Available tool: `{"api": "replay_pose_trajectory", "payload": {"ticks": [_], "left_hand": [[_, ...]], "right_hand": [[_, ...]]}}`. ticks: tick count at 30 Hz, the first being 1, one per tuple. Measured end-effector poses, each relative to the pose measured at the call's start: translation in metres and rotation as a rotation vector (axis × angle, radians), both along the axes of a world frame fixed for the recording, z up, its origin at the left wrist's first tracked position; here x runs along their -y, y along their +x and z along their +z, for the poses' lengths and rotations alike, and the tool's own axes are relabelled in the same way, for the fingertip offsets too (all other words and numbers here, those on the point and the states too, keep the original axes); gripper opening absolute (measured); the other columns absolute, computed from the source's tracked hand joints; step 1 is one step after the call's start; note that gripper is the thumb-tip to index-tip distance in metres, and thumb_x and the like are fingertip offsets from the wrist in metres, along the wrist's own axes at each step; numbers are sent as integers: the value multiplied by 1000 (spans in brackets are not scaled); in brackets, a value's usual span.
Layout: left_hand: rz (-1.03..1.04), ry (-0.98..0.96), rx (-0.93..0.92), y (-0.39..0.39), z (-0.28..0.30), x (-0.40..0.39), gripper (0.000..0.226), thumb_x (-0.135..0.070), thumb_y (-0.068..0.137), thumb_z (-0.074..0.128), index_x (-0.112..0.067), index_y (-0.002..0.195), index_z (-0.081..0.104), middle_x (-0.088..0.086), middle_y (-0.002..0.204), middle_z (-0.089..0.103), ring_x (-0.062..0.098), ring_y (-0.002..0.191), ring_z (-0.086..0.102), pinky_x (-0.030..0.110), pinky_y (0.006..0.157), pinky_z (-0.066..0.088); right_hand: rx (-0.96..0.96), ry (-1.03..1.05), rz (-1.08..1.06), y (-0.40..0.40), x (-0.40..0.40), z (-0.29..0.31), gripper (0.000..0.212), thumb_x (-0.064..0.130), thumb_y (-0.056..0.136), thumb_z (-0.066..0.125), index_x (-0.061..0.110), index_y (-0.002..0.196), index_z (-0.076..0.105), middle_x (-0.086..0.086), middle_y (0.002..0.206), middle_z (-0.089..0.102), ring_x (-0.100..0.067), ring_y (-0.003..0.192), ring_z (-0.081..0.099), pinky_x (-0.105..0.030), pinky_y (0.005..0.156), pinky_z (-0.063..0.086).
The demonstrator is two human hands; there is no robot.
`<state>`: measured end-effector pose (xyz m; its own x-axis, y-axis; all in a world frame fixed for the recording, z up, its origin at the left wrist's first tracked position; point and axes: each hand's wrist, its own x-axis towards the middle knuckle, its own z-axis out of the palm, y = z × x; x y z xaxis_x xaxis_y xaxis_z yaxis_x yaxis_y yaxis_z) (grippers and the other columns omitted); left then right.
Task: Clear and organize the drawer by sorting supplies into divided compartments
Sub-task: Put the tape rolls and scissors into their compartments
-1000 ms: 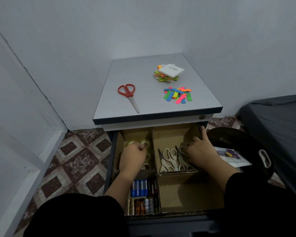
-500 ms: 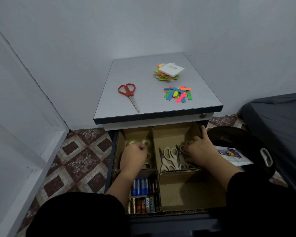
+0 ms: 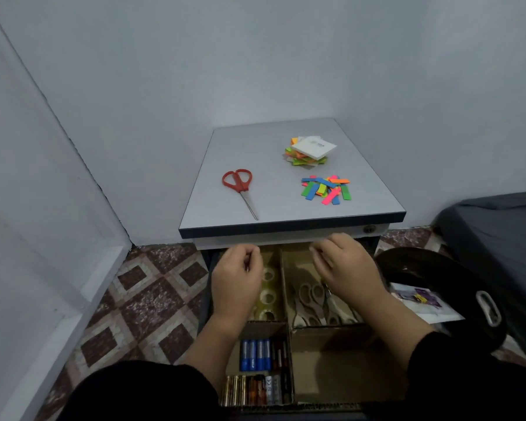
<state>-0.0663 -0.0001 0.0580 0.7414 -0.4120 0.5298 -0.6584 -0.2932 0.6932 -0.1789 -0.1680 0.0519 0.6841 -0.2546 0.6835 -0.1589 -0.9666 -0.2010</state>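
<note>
One red scissors (image 3: 240, 186), four blue batteries (image 3: 255, 355)

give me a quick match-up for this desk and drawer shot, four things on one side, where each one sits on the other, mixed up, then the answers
Things
1. red scissors
2. tape rolls
3. batteries
4. pale-handled scissors

Places
A. far right compartment of the drawer
B. near left compartment of the drawer
C. left part of the desk top
D. far left compartment of the drawer

Pairs: 1-C, 2-D, 3-B, 4-A
</note>
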Motion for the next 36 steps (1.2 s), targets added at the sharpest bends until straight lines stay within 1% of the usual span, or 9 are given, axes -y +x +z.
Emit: {"api": "replay_pose_trajectory", "payload": {"ticks": [3, 6, 11, 17, 20, 23, 26, 28, 36], "left_hand": [[51, -4, 131, 24, 30, 8, 10, -13, 94, 55, -13, 87, 63, -5, 77, 56, 7, 70, 52, 13, 61, 41], [159, 126, 60, 59, 53, 21, 16, -17, 98, 44, -14, 90, 58, -2, 85, 56, 11, 76, 51, 17, 61, 39], [204, 345, -46, 95, 65, 33, 16, -10, 97, 39, -9, 99, 55, 7, 89, 59, 20, 79, 55, 34, 65, 46], [147, 223, -212, 106, 63, 28, 17, -14, 97, 42, -10, 99, 58, 5, 92, 61, 19, 80, 56, 36, 72, 50], [118, 217, -203, 106, 63, 26, 18, -15, 98, 42, -10, 102, 58, 4, 93, 60, 19, 83, 56, 35, 74, 50], [111, 239, -195, 102, 63, 26, 17, -16, 100, 41, -11, 103, 56, 4, 92, 59, 18, 81, 56, 36, 74, 51], [62, 220, -185, 94, 64, 22, 12, -16, 100, 42, -15, 98, 54, 1, 89, 57, 10, 76, 52, 25, 67, 47], [18, 161, -156, 81, 63, 16, 10, -17, 100, 44, -17, 97, 53, -3, 88, 56, 4, 75, 50, 17, 63, 42], [-186, 77, 54, 12, -5, -2, 7, -13, 93, 55, -17, 92, 61, -9, 84, 57, 1, 75, 53, 13, 64, 43]], "right_hand": [[61, 45, 24, 36, -21, 34, 16, 19, 90, 58, 7, 92, 70, -5, 83, 65, -16, 78, 58, -25, 68, 49], [-116, 239, -49, 77, -36, 66, 21, 23, 95, 53, 10, 99, 68, -4, 91, 63, -16, 85, 58, -28, 73, 50], [-349, 465, -220, 138, -46, 85, 27, 35, 96, 52, 14, 79, 54, -1, 73, 49, -18, 73, 54, -27, 62, 37], [-475, 442, -287, 151, -46, 102, 21, 19, 94, 58, 7, 111, 59, -9, 106, 60, -22, 90, 58, -26, 71, 40], [-499, 477, -307, 149, -43, 107, 25, 16, 93, 58, 6, 116, 56, -9, 107, 59, -24, 99, 59, -26, 73, 40], [-609, 567, -289, 140, -41, 114, 23, 22, 91, 60, 7, 108, 54, -5, 83, 51, -21, 87, 54, -27, 73, 42], [-668, 696, -228, 118, -34, 122, 21, 23, 90, 63, 6, 99, 53, -8, 87, 56, -19, 79, 56, -26, 72, 48], [-652, 796, -170, 95, -26, 124, 20, 22, 89, 65, 4, 95, 60, -9, 81, 59, -16, 66, 55, -23, 61, 47], [-721, 1119, 82, -2, 5, 83, 4, 13, 86, 66, 10, 88, 66, 0, 69, 65, -8, 60, 60, -18, 54, 48]]}}
